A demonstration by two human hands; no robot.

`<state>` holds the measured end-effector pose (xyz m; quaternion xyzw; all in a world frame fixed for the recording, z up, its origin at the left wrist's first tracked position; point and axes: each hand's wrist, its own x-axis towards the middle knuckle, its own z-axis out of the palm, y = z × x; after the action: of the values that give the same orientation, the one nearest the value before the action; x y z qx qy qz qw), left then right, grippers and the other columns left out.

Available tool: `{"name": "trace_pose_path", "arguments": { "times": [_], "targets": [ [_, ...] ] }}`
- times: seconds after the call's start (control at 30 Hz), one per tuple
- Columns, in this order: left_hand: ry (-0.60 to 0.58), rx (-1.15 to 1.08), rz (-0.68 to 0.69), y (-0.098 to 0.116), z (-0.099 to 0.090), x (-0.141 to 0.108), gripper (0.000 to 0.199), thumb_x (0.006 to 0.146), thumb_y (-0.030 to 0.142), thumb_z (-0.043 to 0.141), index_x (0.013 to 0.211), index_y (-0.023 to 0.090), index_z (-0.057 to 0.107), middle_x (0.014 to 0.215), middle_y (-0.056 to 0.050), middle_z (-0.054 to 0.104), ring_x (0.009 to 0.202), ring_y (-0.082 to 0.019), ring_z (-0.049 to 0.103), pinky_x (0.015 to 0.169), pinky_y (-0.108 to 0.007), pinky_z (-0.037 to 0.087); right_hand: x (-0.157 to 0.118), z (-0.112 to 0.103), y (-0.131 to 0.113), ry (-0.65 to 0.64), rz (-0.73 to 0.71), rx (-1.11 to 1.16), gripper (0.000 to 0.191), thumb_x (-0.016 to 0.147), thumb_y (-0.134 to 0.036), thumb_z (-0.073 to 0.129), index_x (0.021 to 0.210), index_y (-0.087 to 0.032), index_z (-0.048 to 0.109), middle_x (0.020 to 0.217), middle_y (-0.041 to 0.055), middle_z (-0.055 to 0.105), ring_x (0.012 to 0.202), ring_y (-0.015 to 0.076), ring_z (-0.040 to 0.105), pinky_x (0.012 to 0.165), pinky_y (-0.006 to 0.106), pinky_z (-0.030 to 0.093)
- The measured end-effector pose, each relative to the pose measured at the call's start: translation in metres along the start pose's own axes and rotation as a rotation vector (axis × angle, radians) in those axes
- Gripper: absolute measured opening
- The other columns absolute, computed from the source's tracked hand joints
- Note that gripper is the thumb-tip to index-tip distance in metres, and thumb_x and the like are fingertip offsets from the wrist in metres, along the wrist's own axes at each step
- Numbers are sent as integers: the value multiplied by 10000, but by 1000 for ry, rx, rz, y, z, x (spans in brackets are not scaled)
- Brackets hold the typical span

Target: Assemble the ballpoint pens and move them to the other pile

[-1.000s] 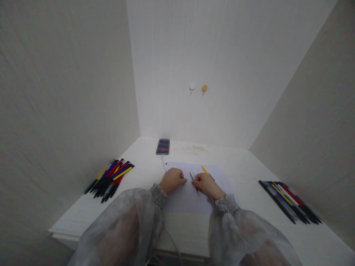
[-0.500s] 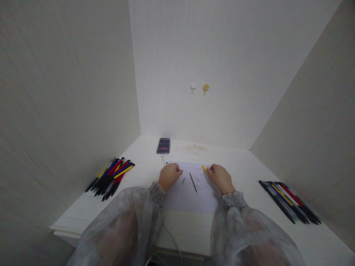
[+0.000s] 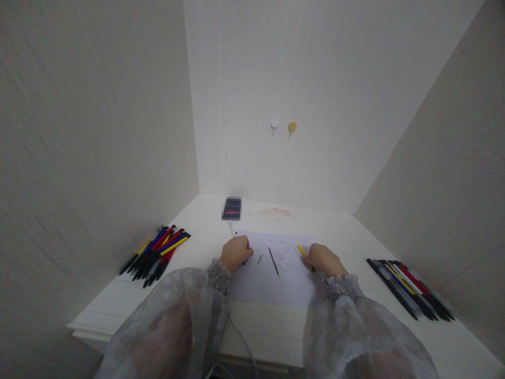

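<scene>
My right hand (image 3: 324, 259) pinches a yellow pen barrel (image 3: 301, 249) over the right side of a white paper sheet (image 3: 272, 292). A black end shows below those fingers. My left hand (image 3: 235, 251) is closed at the sheet's left side; a small dark piece (image 3: 245, 261) peeks out under its fingertips, mostly hidden. Between the hands a thin dark pen refill (image 3: 273, 260) lies slanted on the paper. Just left of it rests a small grey piece (image 3: 259, 259), seemingly a spring.
A pile of coloured pens (image 3: 158, 255) lies on the left of the white table (image 3: 260, 329). More pens (image 3: 410, 289) lie side by side at the right. A blurred dark device (image 3: 232, 208) with a cable stands behind the paper. Walls enclose three sides.
My right hand has moved right and toward me with the yellow barrel, whose black end now shows. My left hand has shifted slightly left and nearer, and a dark piece shows beneath it.
</scene>
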<state>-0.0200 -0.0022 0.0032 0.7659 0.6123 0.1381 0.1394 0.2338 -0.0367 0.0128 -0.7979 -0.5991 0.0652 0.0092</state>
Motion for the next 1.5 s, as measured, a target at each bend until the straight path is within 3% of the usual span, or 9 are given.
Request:
{"name": "trace_pose_path", "arguments": {
  "times": [0.1,0.2,0.47,0.63,0.8,0.93,1.2,1.3,1.5],
  "targets": [
    [10,-15,17,1,-1,0,183,658,301,515,774,178,586,799,-60,613,770,-188,556,637,-263,396,0,-3,-8,122,-52,66,229,717,-306,480,788,-134,615,802,124,617,753,218,568,573,270,365],
    [50,-40,60,5,-3,-1,196,678,314,508,801,183,587,833,-53,605,784,-169,545,658,-249,391,0,1,-30,255,-254,188,249,789,-270,399,830,-152,614,843,86,600,786,157,540,661,231,355],
    [33,-36,180,16,4,-9,260,668,423,523,683,179,611,797,-49,597,762,-170,538,654,-256,389,2,23,-72,272,-415,105,242,806,-201,389,853,-129,615,875,106,572,897,164,472,789,224,312],
    [17,-2,192,14,9,-8,181,663,339,521,686,185,613,785,-46,609,757,-172,541,641,-255,390,3,24,-68,232,-321,39,215,774,-171,393,823,-113,594,859,126,596,853,179,513,732,249,340],
    [8,11,190,14,10,-6,171,656,319,512,686,186,614,792,-47,613,761,-176,543,637,-261,392,2,20,-52,70,-203,12,207,722,-225,446,804,-112,600,836,149,619,775,213,566,602,269,358],
    [-7,0,183,13,9,-6,177,654,315,510,703,184,618,817,-53,610,780,-176,542,651,-262,394,-2,16,-42,-2,-205,15,183,682,-200,472,768,-120,612,835,152,626,770,223,575,577,268,352],
    [-18,-8,182,14,8,-6,197,669,342,507,687,178,615,776,-48,618,760,-174,548,640,-257,391,-3,6,-31,7,-223,64,140,680,-191,478,649,-132,601,715,104,633,677,166,566,572,237,335],
    [39,-23,164,14,1,-5,225,695,370,487,687,179,606,770,-43,614,748,-170,546,628,-255,382,-3,-5,-29,117,-195,127,207,741,-251,419,701,-142,590,713,87,626,662,153,553,570,233,328],
    [365,-106,-48,8,-24,-2,285,765,396,402,747,181,588,776,-37,603,707,-150,535,592,-244,350,-15,-20,-31,577,-85,431,309,763,-382,357,667,-167,557,583,28,573,550,137,501,516,225,299]
  ]
}}
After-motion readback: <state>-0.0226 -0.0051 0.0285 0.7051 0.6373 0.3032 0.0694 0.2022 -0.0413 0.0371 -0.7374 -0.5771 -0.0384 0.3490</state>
